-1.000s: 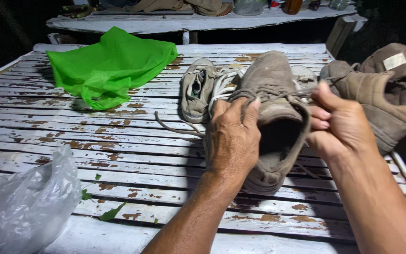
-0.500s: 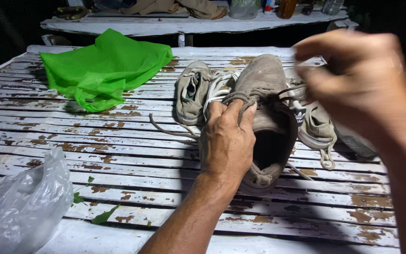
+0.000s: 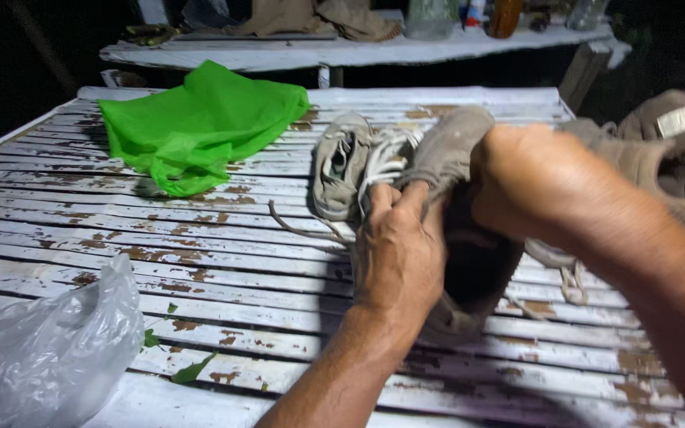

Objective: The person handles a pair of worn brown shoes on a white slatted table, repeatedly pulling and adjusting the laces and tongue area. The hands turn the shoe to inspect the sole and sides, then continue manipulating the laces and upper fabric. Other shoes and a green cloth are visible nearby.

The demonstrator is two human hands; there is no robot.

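Note:
A worn tan shoe (image 3: 461, 150) lies on the white slatted table (image 3: 160, 261), its dark opening toward me. My left hand (image 3: 396, 252) grips the shoe's left side by the opening. My right hand (image 3: 545, 186) is over the tongue and laces; its fingers are hidden behind the hand. A second grey shoe (image 3: 341, 165) with pale laces lies just left of it. A brown boot (image 3: 660, 150) sits at the right edge.
A bright green cloth bag (image 3: 200, 127) lies at the back left. A clear plastic bag (image 3: 45, 353) is at the near left corner. Green leaf bits (image 3: 192, 368) lie by the front edge. A cluttered shelf (image 3: 342, 47) stands behind the table.
My right hand rose toward the camera, then came back down onto the shoe's tongue. My left hand kept its grip on the shoe.

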